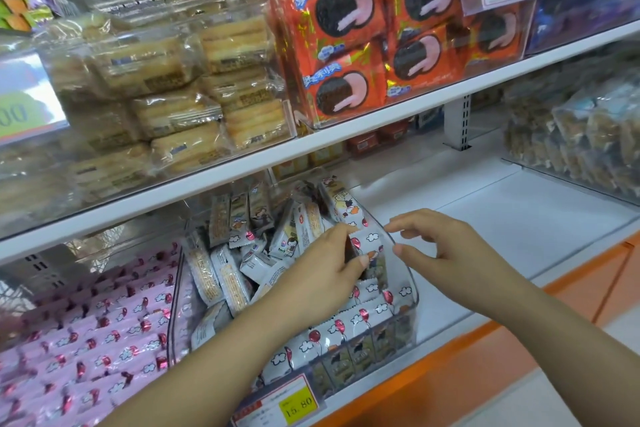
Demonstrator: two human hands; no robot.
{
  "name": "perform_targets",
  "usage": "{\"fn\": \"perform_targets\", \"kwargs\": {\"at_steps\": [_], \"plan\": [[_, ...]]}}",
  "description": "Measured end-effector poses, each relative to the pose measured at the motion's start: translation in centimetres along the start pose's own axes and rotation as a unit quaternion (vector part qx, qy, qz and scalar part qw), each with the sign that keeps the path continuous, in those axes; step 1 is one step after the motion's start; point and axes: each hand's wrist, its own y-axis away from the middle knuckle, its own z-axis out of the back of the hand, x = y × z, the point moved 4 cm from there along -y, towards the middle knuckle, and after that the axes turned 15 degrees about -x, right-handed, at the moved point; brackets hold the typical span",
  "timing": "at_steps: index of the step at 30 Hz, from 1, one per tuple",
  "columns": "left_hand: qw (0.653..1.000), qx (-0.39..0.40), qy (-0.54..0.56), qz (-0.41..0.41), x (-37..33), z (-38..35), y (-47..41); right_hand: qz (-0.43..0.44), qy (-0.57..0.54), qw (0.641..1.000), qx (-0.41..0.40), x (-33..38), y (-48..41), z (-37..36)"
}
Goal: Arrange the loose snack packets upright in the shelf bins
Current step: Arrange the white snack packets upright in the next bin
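Observation:
A clear plastic bin (410, 282) on the lower shelf holds several white snack packets (221, 274) printed with clouds and red balloons. Those at the back lie jumbled and tilted; a front row (356, 326) stands upright against the bin wall. My left hand (325, 270) reaches into the bin and pinches one white packet (369, 246) between thumb and fingers near the bin's right rim. My right hand (440, 246) hovers just right of that packet, fingers loosely curled, holding nothing, close to the rim.
Pink balloon packets (86, 340) fill the bin at the left. A yellow price tag (298, 404) hangs on the bin's front. The white shelf (519, 218) stretches right of the bin. Above are bins of biscuits (173, 97) and orange cookie packs (346, 45).

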Motion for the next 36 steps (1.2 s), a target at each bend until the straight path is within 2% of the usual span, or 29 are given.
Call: {"fn": "perform_targets", "kwargs": {"at_steps": [7,13,19,22,32,36], "plan": [[0.996,0.076,-0.044,-0.025,-1.0,-1.3,0.2,-0.011,-0.027,0.999,0.016,0.7,0.0,-0.6],[0.995,0.090,-0.012,-0.032,-0.5,-1.3,0.3,-0.017,-0.040,0.999,0.024,0.6,0.2,-0.6],[0.969,0.241,-0.041,-0.022,-0.2,-1.8,-0.3,-0.022,-0.064,0.997,0.030,0.9,0.1,-0.8],[0.961,0.276,-0.027,-0.014,-0.2,-1.5,-1.2,-0.026,-0.067,0.997,0.032,0.8,0.2,-0.9],[0.954,0.269,-0.118,-0.055,-0.9,-2.0,-1.4,-0.040,-0.074,0.996,0.033,0.6,0.1,-0.9],[0.971,0.228,-0.062,-0.043,-0.5,-1.2,-0.7,-0.039,-0.080,0.995,0.038,0.7,0.3,-1.0]]}}
